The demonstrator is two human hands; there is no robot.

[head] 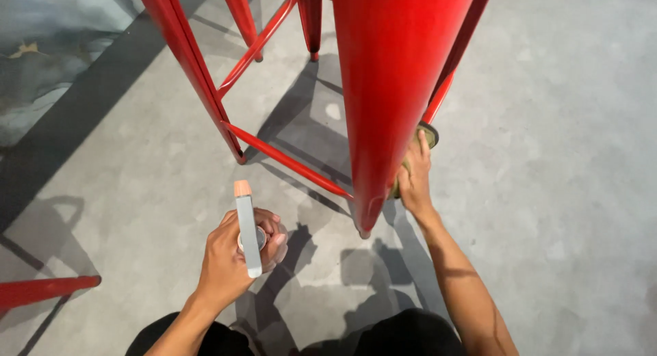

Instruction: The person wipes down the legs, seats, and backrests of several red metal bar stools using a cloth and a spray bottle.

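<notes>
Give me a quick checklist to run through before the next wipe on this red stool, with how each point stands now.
1. Cloth pressed on the stool leg by the right hand: ok.
2. Spray bottle gripped in the left hand: ok.
3. Nozzle aimed at the leg: cannot tell.
4. Liquid left in the bottle: cannot tell.
5. Stool's feet flat on the floor: ok for those in view.

A slim grey spray bottle (pixel 248 234) — orange-tipped nozzle, no visible label — in the left hand (pixel 233 260).

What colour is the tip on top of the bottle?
The spray bottle in the left hand has a peach-orange tip; the head view shows it clearly.
</notes>
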